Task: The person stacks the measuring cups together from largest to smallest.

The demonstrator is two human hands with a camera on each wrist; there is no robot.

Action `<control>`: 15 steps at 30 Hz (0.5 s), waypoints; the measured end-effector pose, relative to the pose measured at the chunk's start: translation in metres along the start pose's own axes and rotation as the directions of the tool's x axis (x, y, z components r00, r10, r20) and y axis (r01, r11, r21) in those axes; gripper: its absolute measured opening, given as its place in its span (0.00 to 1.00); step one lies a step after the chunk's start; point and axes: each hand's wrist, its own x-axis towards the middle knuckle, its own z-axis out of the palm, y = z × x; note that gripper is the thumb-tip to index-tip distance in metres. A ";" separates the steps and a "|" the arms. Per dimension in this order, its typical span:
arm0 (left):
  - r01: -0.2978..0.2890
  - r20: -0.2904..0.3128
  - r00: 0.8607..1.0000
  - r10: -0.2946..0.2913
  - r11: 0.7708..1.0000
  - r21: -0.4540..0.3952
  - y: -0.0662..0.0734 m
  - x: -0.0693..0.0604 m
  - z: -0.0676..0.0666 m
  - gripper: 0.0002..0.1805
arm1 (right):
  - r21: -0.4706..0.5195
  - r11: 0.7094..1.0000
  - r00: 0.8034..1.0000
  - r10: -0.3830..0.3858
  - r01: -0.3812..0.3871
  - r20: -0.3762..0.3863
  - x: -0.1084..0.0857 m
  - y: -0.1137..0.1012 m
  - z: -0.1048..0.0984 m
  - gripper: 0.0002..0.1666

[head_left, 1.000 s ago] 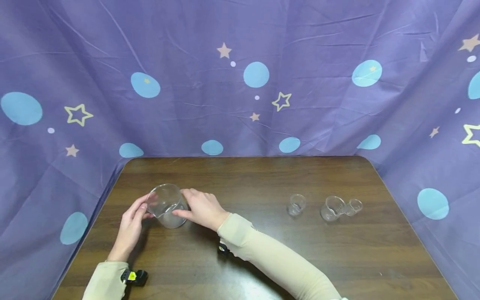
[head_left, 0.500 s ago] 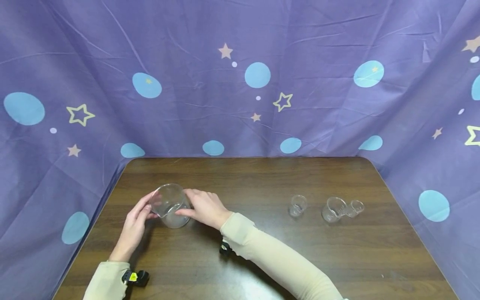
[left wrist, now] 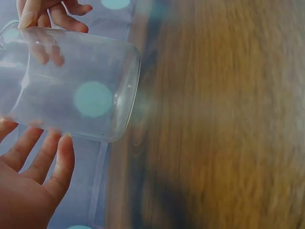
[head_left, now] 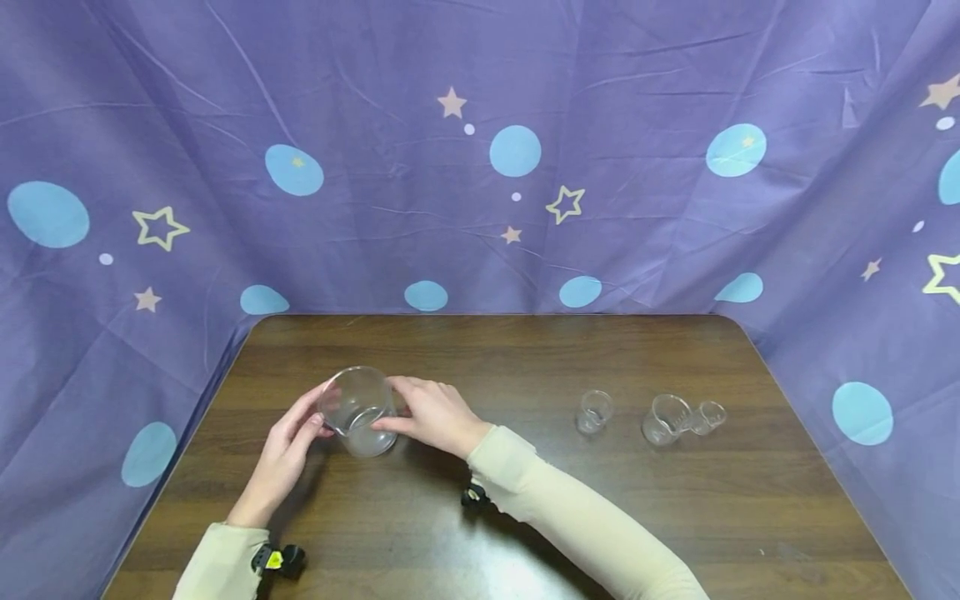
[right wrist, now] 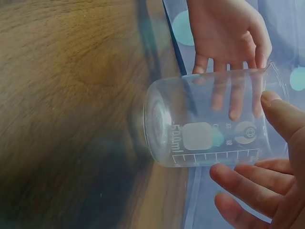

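Observation:
A large clear glass beaker (head_left: 360, 408), marked 500ml in the right wrist view (right wrist: 209, 124), is held between both hands at the table's left. The left hand (head_left: 288, 446) grips its left side near the rim, fingers spread along the glass (left wrist: 71, 86). From the right, the right hand (head_left: 435, 415) grips the other side, thumb in front and fingers behind. In the right wrist view a gap shows between the beaker's base and the table, though its exact height I cannot tell. No contents show in the beaker.
Toward the right of the wooden table (head_left: 480, 350) stand a small glass beaker (head_left: 594, 412), a medium one (head_left: 665, 419) and another small one (head_left: 707, 417) close beside it. A purple patterned curtain (head_left: 390, 225) hangs around the back and sides.
Both hands have moved a little to the right with the beaker between them. The three smaller beakers have stayed in place.

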 end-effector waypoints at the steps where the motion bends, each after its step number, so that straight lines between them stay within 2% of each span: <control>1: -0.005 0.006 1.000 0.005 1.000 -0.001 0.001 0.000 0.002 0.23 | 0.004 1.000 1.000 -0.001 0.001 -0.001 -0.001 0.001 -0.002 0.36; 10: -0.018 0.067 0.998 0.019 1.000 -0.008 0.009 0.001 0.015 0.26 | 0.061 0.998 1.000 0.002 -0.004 0.031 -0.016 0.014 -0.015 0.38; 15: -0.019 0.089 0.996 0.017 1.000 0.018 0.014 0.001 0.024 0.29 | 0.094 0.996 0.999 -0.002 -0.002 0.043 -0.027 0.020 -0.027 0.38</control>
